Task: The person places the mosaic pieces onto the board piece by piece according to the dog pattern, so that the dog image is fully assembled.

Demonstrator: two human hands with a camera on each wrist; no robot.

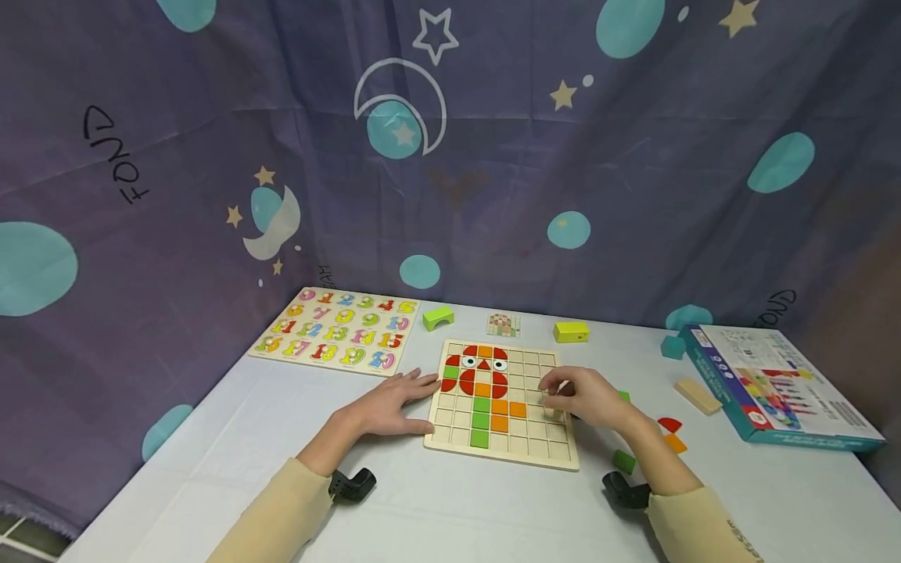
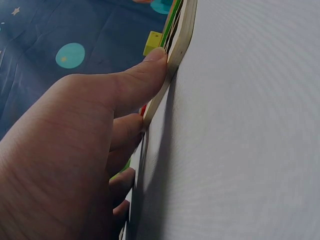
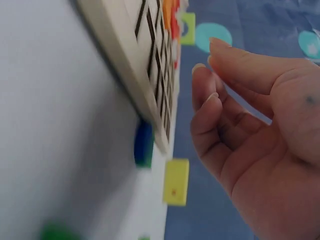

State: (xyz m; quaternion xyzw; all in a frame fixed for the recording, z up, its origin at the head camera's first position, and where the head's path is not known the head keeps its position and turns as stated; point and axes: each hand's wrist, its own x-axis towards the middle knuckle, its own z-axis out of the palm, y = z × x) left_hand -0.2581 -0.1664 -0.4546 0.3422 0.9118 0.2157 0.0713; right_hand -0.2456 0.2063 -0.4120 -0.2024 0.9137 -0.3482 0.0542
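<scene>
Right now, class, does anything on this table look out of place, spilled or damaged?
Nothing looks damaged or spilled. The grid board lies flat and square, the left hand resting against its left edge. A few loose pieces, such as a red quarter-circle and a green block, lie scattered right of it.

The head view looks forward and down from above the counter [image 1: 450,508], taking in both hands and the whole grid board [image 1: 501,407] from some way off. The left wrist view sits close behind the left hand [image 2: 65,160], grazing the board's edge. The right wrist view, equally close, shares that board beside the right hand [image 3: 260,145].
</scene>
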